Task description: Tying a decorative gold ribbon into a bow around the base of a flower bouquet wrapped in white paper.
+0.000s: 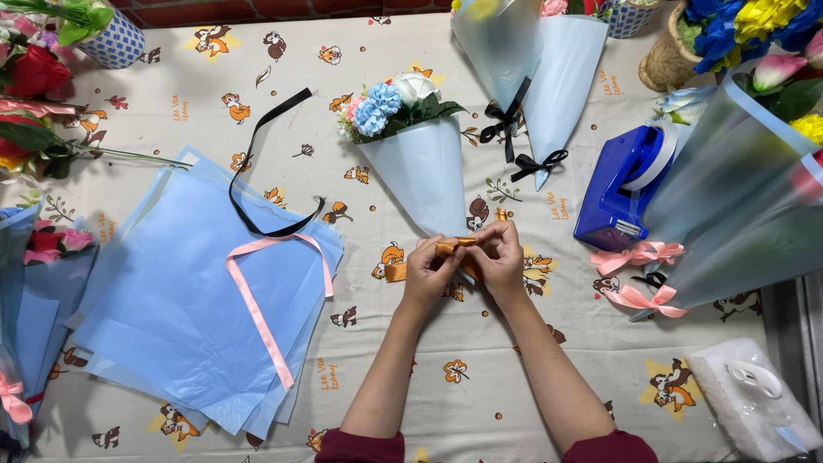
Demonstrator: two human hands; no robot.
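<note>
Orange satin ribbon (429,257) pinched between fingers of left hand (426,273) and right hand (497,257), long axis left-right, just below tip of pale-blue paper bouquet cone (424,176).

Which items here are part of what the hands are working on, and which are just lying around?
In use:
- left hand
- right hand
- orange ribbon, held in both hands
- wrapped bouquet, its tip at the hands

Lying about:
- blue paper sheets
- pink ribbon
- black ribbon
- tape dispenser
- empty cones
</note>
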